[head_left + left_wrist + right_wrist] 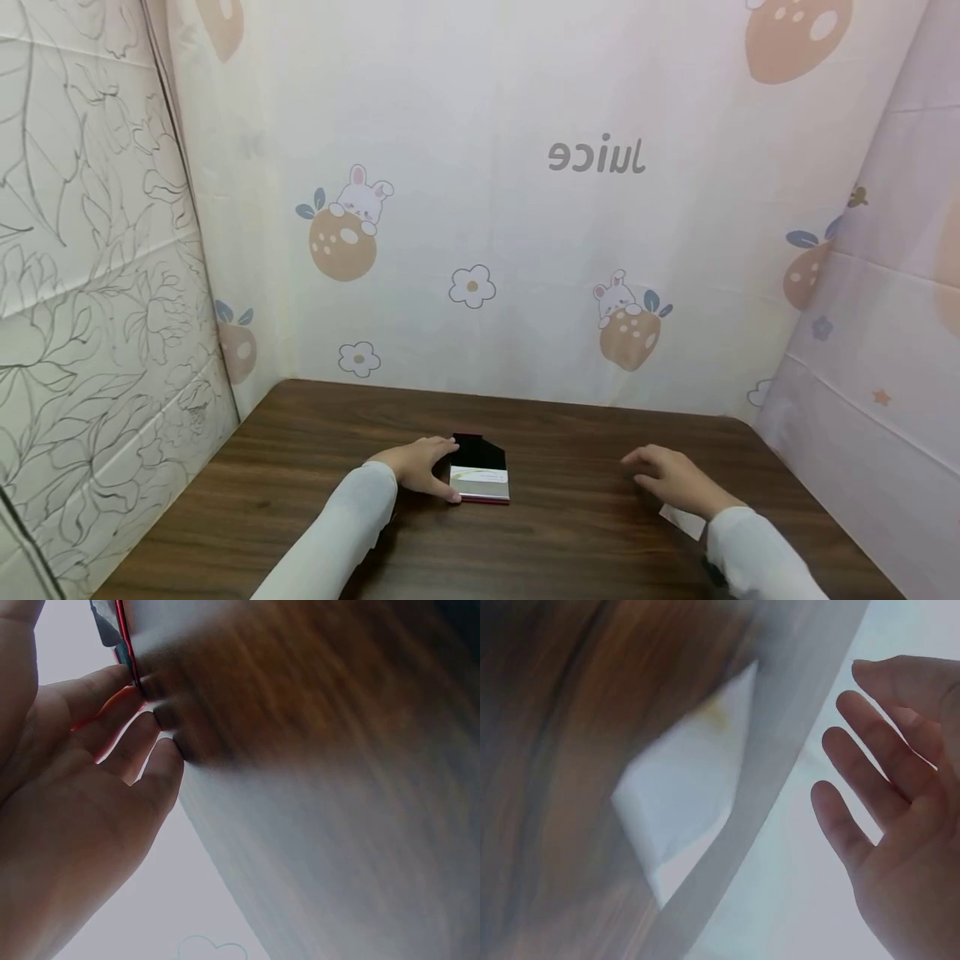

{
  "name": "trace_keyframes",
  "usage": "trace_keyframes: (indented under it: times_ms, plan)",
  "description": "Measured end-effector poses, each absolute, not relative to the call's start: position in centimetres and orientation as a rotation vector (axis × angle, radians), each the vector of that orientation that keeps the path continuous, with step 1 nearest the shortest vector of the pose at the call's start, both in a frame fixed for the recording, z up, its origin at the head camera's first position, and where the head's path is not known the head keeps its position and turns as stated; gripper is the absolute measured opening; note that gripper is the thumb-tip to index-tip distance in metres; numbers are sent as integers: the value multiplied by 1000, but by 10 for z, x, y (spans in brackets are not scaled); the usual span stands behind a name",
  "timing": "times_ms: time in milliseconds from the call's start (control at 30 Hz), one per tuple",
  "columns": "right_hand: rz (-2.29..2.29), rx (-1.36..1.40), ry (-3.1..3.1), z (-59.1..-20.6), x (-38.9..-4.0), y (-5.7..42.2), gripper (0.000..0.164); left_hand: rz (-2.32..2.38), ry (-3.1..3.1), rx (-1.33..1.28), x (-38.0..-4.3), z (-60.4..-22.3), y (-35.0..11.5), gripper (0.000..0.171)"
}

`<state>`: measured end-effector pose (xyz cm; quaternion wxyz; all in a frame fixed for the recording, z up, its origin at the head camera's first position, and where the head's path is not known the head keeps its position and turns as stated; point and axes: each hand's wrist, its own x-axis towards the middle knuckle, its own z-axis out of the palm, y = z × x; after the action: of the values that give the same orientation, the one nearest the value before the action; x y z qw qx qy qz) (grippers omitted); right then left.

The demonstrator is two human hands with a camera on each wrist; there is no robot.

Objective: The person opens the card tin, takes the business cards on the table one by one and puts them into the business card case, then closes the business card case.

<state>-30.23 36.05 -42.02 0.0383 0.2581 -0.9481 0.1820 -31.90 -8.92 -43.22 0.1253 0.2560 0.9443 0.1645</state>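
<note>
A card case [479,483] lies on the table with its black flap [478,452] folded open and a white card [480,476] showing over the silver part. My left hand [420,465] holds the case by its left side, thumb at the near corner and fingers at the far part. In the left wrist view, the fingertips [166,750] reach the tabletop beside the case's red edge [127,637]. My right hand [678,481] hovers above the table at the right, fingers loosely bent around nothing. Partly beneath that wrist, a white card [686,780] lies on the wood, apart from the fingers.
The dark wooden table [555,542] meets a printed curtain [480,350] at its back edge. A line-drawn floral curtain [97,250] stands along the left side, and another pale curtain [885,350] on the right.
</note>
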Motion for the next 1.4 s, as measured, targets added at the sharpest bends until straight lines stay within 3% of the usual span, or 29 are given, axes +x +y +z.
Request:
trace_keyframes:
  times_ms: [267,600,933,1133,1400]
  plan:
    - [531,760,-3074,-418,-285,410,46,491,2748,752,-320,-433,-89,92]
    - [508,877,-3128,-425,-287,423,70,493,2745,759,-321,-433,-90,92]
    - [568,844,-3114,-421,-291,419,39,479,2751,757,-320,-432,-88,91]
    - [525,878,-3128,-415,-296,415,43,470,2752,744,-319,-432,-89,91]
    - [604,632,-3305,-407,-311,408,41,461,2754,745,-319,-432,-88,92]
